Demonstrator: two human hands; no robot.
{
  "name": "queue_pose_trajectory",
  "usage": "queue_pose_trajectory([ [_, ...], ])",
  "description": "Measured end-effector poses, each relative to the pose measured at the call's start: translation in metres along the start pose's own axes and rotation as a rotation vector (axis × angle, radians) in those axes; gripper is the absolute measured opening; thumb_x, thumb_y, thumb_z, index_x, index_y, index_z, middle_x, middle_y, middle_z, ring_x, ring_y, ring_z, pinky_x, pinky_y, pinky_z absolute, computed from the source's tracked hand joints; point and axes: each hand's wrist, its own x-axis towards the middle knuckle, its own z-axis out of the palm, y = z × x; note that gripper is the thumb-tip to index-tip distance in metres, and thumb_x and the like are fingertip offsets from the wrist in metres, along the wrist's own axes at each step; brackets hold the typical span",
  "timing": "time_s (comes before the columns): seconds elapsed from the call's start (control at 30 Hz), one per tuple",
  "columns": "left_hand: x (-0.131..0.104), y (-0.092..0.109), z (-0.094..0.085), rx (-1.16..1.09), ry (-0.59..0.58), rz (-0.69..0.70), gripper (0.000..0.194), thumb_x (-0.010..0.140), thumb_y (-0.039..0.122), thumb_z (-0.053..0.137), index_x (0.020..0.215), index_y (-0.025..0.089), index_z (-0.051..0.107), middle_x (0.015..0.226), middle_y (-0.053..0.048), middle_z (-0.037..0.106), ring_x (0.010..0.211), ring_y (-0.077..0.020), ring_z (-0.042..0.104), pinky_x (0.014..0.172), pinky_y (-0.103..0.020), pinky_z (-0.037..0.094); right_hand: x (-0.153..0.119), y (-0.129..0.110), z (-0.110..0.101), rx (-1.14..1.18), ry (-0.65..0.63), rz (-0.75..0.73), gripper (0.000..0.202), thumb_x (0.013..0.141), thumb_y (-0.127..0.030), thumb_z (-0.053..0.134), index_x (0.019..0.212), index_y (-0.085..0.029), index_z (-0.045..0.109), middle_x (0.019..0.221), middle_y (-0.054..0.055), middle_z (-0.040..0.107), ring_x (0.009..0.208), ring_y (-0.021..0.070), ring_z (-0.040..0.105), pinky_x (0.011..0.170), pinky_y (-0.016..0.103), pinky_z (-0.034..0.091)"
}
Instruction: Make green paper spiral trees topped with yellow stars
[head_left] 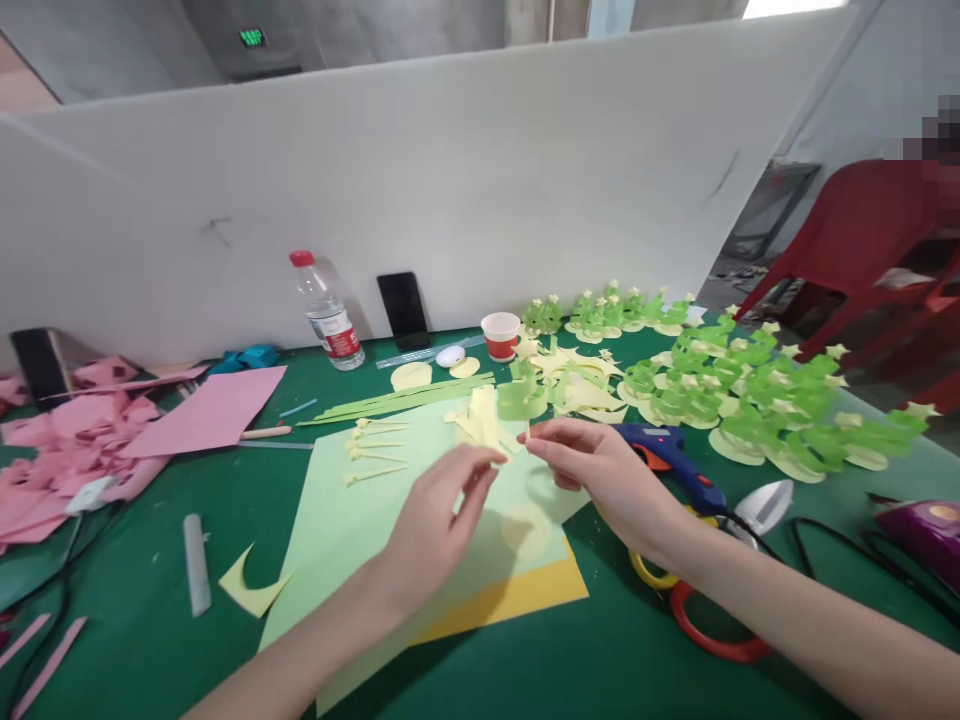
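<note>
Over the light green paper sheet (337,540), my left hand (439,515) has thumb and index finger pressed together; whatever they pinch is too small to make out. Facing it, my right hand (592,460) pinches a small pale yellow paper strip (527,430) between thumb and fingertips. Just behind the fingers lie pale yellow paper strips (480,420) and a curled green paper piece (523,398). Several thin pale yellow stems with knobbed tips (379,455) lie in a row left of my hands. Yellow paper (517,600) shows under the green sheet.
Finished green paper stands with stars (795,400) crowd the right side. A blue glue gun (686,470) and red-and-yellow scissors (712,640) lie by my right forearm. A paper cup (501,338), bottle (334,325) and phone (403,310) line the white board (450,200). Pink paper (210,410) lies left.
</note>
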Motion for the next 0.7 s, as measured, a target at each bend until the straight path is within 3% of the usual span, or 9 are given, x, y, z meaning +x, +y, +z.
queue_pose_trajectory([
  [0.1, 0.013, 0.013, -0.014, -0.102, 0.247, -0.124, 0.012, 0.083, 0.031, 0.047, 0.091, 0.025, 0.053, 0.091, -0.002, 0.058, 0.082, -0.0172, 0.054, 0.072, -0.028, 0.045, -0.009, 0.001, 0.008, -0.037, -0.013, 0.025, 0.021, 0.067, -0.038, 0.066, 0.068, -0.017, 0.063, 0.063, -0.003, 0.046, 0.054, 0.0061, 0.031, 0.050, 0.021, 0.026],
  [0.17, 0.021, 0.018, -0.019, -0.155, 0.286, -0.170, 0.016, 0.078, 0.033, 0.052, 0.093, 0.026, 0.053, 0.097, -0.002, 0.056, 0.088, -0.0182, 0.052, 0.078, -0.030, 0.044, -0.015, 0.003, 0.013, -0.051, -0.022, 0.033, 0.021, 0.067, -0.038, 0.066, 0.069, -0.017, 0.063, 0.064, -0.003, 0.048, 0.054, 0.0065, 0.032, 0.050, 0.021, 0.026],
  [0.33, 0.026, 0.020, -0.019, -0.316, 0.213, -0.191, 0.012, 0.073, 0.032, 0.058, 0.083, 0.025, 0.058, 0.101, -0.001, 0.055, 0.101, -0.0206, 0.050, 0.087, -0.033, 0.040, -0.025, 0.010, 0.020, -0.080, -0.049, 0.017, 0.021, 0.068, -0.038, 0.064, 0.071, -0.017, 0.063, 0.066, -0.002, 0.051, 0.055, 0.0068, 0.033, 0.049, 0.022, 0.026],
  [0.7, 0.015, 0.016, -0.012, -0.472, 0.133, -0.214, 0.012, 0.069, 0.031, 0.061, 0.066, 0.022, 0.055, 0.098, -0.003, 0.053, 0.097, -0.0220, 0.050, 0.084, -0.037, 0.040, -0.035, 0.029, 0.014, -0.357, -0.038, -0.102, 0.026, 0.074, -0.041, 0.056, 0.071, -0.015, 0.062, 0.069, 0.001, 0.050, 0.062, 0.0104, 0.042, 0.056, 0.023, 0.035],
])
